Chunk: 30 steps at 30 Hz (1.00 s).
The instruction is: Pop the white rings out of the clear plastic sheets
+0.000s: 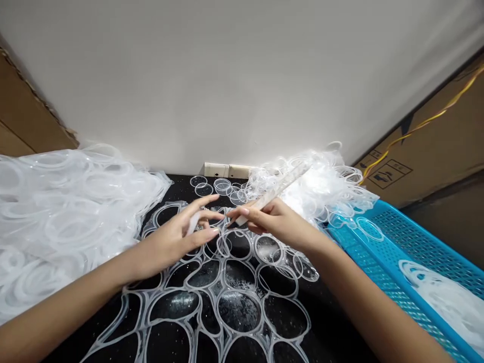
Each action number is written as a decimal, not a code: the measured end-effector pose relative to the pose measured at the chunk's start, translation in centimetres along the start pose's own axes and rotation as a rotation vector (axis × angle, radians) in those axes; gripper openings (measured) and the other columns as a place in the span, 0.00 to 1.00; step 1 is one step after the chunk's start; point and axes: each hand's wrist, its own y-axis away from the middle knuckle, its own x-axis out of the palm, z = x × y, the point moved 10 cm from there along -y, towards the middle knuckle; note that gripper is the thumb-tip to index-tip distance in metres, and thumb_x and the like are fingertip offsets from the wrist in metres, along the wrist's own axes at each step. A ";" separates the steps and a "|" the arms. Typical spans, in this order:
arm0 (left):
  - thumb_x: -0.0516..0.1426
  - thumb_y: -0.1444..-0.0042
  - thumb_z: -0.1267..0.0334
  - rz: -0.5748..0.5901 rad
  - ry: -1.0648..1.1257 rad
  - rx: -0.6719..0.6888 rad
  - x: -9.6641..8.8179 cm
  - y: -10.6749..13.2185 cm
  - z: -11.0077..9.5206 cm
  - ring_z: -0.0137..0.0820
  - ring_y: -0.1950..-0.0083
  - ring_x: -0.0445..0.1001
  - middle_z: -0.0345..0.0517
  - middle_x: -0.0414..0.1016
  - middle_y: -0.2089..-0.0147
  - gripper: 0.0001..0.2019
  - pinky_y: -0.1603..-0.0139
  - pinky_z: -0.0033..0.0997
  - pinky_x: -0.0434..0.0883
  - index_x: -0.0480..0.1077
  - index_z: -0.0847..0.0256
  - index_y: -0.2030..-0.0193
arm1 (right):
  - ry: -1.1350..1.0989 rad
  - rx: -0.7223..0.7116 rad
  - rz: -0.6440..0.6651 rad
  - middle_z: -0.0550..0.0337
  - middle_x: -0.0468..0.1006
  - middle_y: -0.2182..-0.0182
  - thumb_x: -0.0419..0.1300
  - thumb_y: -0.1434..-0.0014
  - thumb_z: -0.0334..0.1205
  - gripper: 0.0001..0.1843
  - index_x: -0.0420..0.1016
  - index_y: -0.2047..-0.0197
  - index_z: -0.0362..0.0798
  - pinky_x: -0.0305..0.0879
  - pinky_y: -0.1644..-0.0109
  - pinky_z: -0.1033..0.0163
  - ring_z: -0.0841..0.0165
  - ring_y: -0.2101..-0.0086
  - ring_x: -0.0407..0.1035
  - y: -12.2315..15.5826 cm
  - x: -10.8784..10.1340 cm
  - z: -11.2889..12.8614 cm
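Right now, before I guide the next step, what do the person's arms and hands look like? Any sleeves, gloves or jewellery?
The left arm and right arm are bare, with no sleeves in view. The left hand and right hand are ungloved and slender, with no visible rings, watch or bracelet.

Plastic ring mesh on the tabletop, a heap of rings left, a perforated tray right.

Black tabletop | clear plastic ring webbing (white flecks scattered about) | loose rings | heaped ring webbing
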 end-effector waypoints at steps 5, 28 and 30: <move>0.52 0.46 0.58 0.141 0.272 -0.128 3.3 -1.4 0.3 0.25 0.74 0.69 0.43 0.76 0.66 0.26 0.82 0.22 0.59 0.53 0.55 0.40 | -0.182 0.006 0.013 0.71 0.49 0.86 0.50 0.40 0.47 0.17 0.74 0.61 0.45 0.40 0.80 0.67 0.78 0.83 0.43 -0.4 0.4 -1.3; 0.47 0.42 0.68 -0.088 1.040 -0.271 3.0 -1.6 3.8 0.17 0.88 0.53 0.26 0.48 0.88 0.07 0.75 0.21 0.68 0.65 0.60 0.62 | -0.488 0.143 0.102 0.54 0.77 0.69 0.49 0.39 0.47 0.17 0.74 0.58 0.46 0.58 0.78 0.69 0.75 0.77 0.63 -0.1 2.1 -5.8; 0.48 0.43 0.70 -0.108 1.003 -0.259 2.6 -1.5 3.8 0.16 0.90 0.46 0.25 0.54 0.85 0.15 0.87 0.16 0.58 0.59 0.56 0.49 | -0.302 0.068 0.006 0.54 0.77 0.68 0.49 0.39 0.48 0.18 0.75 0.58 0.47 0.64 0.72 0.67 0.73 0.73 0.67 -0.3 1.0 -5.7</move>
